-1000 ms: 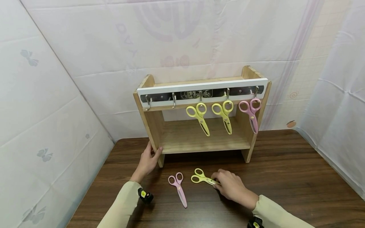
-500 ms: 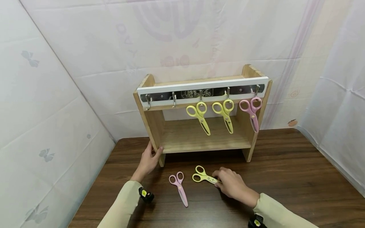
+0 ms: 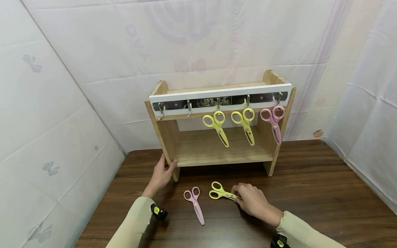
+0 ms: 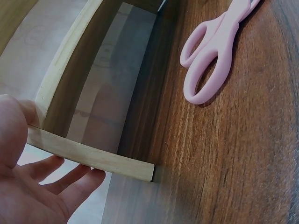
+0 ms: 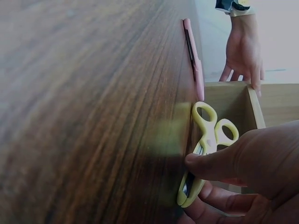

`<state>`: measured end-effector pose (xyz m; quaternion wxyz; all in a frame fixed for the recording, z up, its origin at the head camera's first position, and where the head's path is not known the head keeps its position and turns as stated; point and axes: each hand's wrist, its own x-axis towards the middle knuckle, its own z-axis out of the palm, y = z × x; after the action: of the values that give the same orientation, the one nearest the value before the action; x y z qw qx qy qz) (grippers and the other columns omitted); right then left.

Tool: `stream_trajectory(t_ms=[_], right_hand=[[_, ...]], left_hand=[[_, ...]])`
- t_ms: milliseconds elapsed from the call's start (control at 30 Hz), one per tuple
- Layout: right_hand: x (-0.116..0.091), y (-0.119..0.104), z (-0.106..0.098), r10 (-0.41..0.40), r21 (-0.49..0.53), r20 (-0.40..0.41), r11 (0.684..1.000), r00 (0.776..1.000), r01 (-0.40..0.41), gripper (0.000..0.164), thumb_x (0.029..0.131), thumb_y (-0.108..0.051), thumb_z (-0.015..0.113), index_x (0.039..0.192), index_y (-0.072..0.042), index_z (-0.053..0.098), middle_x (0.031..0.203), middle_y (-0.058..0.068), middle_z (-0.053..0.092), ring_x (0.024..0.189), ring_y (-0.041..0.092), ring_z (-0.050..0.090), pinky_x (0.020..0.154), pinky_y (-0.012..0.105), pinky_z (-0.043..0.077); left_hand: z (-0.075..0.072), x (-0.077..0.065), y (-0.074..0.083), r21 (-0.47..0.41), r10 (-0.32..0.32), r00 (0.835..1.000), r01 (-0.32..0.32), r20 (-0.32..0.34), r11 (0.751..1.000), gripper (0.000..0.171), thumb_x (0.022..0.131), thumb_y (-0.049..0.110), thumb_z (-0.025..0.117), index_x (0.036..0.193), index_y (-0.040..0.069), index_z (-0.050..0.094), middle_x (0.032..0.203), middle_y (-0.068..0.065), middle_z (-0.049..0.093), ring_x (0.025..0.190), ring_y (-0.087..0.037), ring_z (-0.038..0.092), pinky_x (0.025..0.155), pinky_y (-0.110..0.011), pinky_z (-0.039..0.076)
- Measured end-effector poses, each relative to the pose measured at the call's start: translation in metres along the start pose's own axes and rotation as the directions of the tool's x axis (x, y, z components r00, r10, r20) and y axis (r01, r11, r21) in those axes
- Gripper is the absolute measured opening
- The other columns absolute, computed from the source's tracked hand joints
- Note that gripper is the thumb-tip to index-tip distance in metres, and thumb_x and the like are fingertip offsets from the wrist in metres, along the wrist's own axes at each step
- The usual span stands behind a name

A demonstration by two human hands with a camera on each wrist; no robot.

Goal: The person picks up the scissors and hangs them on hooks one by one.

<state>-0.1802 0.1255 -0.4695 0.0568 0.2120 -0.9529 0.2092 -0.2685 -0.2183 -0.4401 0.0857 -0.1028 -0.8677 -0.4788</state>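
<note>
My left hand (image 3: 161, 175) grips the lower left side panel of a small wooden shelf (image 3: 223, 160), thumb at the front edge and fingers round the outer face. With my right hand (image 3: 252, 200) I pinch yellow scissors (image 3: 217, 191) by the blade end, handles pointing left. In the right wrist view the thumb lies on the blades of these yellow scissors (image 5: 209, 137), which look tilted against the tabletop. Pink scissors (image 3: 195, 205) lie on the table between the hands. Their handles (image 4: 210, 77) show near the shelf's foot in the left wrist view.
A white hook rail (image 3: 183, 92) runs along the shelf's top front. From its hooks hang two yellow scissors (image 3: 217, 128) (image 3: 245, 125) and pink scissors (image 3: 273, 123) at the right. Two left hooks (image 3: 160, 111) (image 3: 189, 109) carry nothing. Patterned cloth (image 3: 118, 48) surrounds the brown table (image 3: 316, 193).
The yellow scissors in my right hand have shifted slightly, their handles rising a little and dipping back. My left hand stays on the shelf's side panel.
</note>
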Motion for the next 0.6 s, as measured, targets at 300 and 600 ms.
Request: stream_trajectory(t_ms=[300, 600], right_hand=[[-0.0007, 0.0005, 0.001, -0.011, -0.01, -0.019, 1.0, 1.0, 0.011, 0.02, 0.084, -0.012, 0.085, 0.086, -0.022, 0.068, 0.073, -0.013, 0.051, 0.06, 0.006, 0.047, 0.045, 0.029, 0.039], [-0.0017, 0.0015, 0.0003, -0.03, -0.002, -0.016, 1.0, 0.999, 0.029, 0.021, 0.084, -0.011, 0.085, 0.085, -0.022, 0.068, 0.074, -0.013, 0.052, 0.06, 0.006, 0.048, 0.044, 0.028, 0.039]], left_hand=[[-0.0001, 0.0002, 0.0011, -0.004, 0.001, 1.0, -0.001, -0.002, 1.0, 0.061, 0.108, 0.026, 0.056, 0.16, 0.011, 0.027, 0.144, -0.027, 0.051, 0.131, -0.042, 0.054, 0.102, -0.056, 0.051], [0.0009, -0.0004, 0.0016, -0.006, -0.013, 1.0, 0.013, -0.005, 1.0, 0.062, 0.108, 0.025, 0.056, 0.161, 0.01, 0.026, 0.146, -0.028, 0.049, 0.133, -0.042, 0.053, 0.104, -0.055, 0.051]])
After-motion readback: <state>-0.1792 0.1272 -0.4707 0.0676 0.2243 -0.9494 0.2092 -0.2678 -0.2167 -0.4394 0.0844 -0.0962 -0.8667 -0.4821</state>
